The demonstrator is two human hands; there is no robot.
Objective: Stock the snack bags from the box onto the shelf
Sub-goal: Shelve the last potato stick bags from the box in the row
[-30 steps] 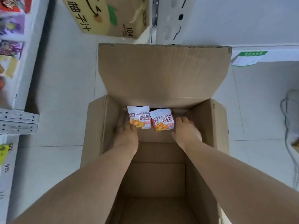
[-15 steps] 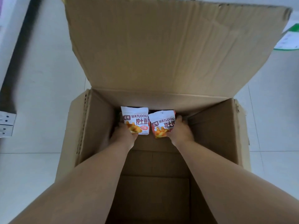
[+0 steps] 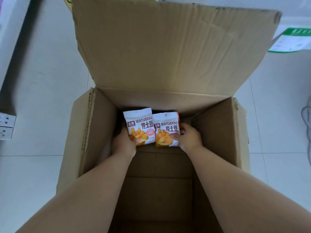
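Note:
An open cardboard box (image 3: pixel 94 132) stands on the floor in front of me, its far flap upright. Both my arms reach down into its far end. My left hand (image 3: pixel 123 144) grips a white and orange WATUDOU snack bag (image 3: pixel 138 125) from its lower left, thumb on the front. My right hand (image 3: pixel 189 138) grips a second, matching snack bag (image 3: pixel 166 130) from its right side. The two bags are held upright side by side, edges touching. The near part of the box floor is bare cardboard.
A white shelf unit's metal bracket (image 3: pixel 6 125) and dark base strip run along the left edge. A green and white paper (image 3: pixel 292 40) lies on the tiled floor at the upper right. A grey cable (image 3: pixel 307 118) shows at the right edge.
My fingers have curled round the two bags and raised them slightly from the box's far end. My head has moved lower and closer to the box.

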